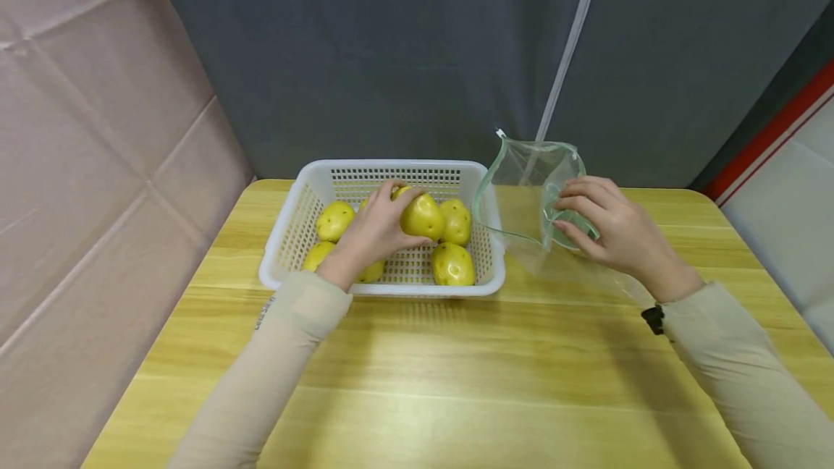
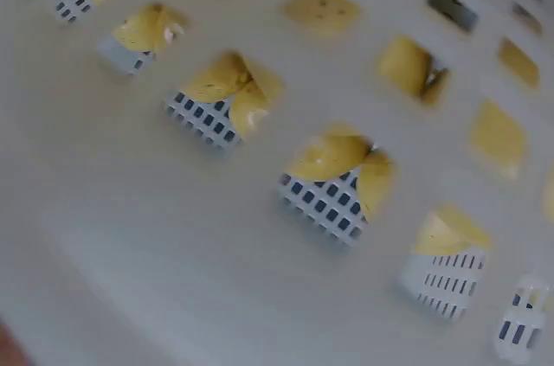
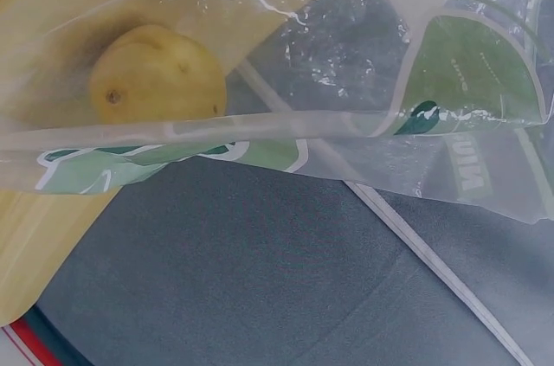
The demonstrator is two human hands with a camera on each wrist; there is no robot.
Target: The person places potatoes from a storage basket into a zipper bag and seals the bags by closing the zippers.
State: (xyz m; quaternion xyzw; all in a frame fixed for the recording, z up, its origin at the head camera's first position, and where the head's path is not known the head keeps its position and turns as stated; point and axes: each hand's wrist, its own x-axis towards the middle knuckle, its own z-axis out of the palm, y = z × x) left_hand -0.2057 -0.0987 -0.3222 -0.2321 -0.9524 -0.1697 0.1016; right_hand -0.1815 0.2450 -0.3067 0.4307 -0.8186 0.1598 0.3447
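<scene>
Half-open left fingers (image 1: 408, 195) at frame centre grip a potato (image 1: 423, 217), presumably firm, best held mid-girth; right fingers (image 1: 578, 204) pinch the bag (image 1: 523, 197).

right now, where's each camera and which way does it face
Head: on the head, facing forward and down at basket and bag; left hand, right hand and sleeves show.
Left wrist: worn there, facing basket wall closely; blurred corner patch, possibly skin.
Right wrist: worn there, facing the bag; no hand shows.
Head and right wrist share bag and grey backdrop.
</scene>
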